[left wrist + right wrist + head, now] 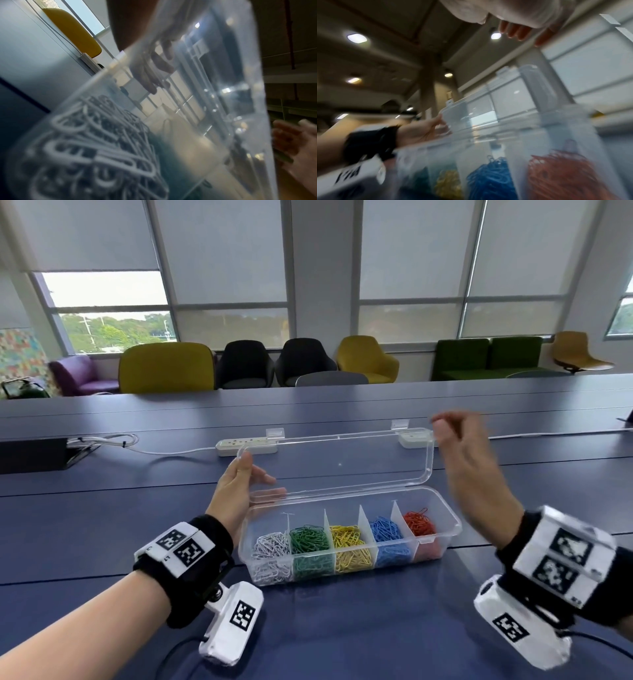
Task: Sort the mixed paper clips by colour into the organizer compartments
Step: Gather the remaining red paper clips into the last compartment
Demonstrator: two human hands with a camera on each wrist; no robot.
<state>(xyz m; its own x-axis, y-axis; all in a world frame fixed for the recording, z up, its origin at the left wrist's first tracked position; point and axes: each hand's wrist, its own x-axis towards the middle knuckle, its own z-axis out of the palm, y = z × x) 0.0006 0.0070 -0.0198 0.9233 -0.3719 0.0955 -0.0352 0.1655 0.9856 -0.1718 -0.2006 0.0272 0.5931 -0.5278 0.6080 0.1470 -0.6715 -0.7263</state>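
The left hand (239, 484) is holding the thin, bendy lid (337, 463) by its end; the right hand (469, 470) is loose, holding nothing.

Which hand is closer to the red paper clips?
Right. The right hand hangs in the air above the red clips at the box's right end; the left hand holds the lid at the far left end.
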